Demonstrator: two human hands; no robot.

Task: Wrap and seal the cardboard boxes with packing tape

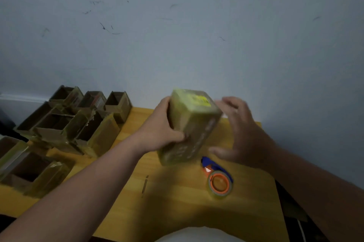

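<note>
A: What have the hands got?

B: The left hand (165, 133) grips the taped box (191, 125) round its side, holding it tilted above the bench (177, 198). The right hand (242, 133) is spread open beside it, blurred, holding nothing.

A: How will it handle?

B: Probably light and stiff, but the glossy tape looks slippery; hold across the edges. The tape dispenser (218, 179) lies just below, open boxes (78, 121) further left.
</note>
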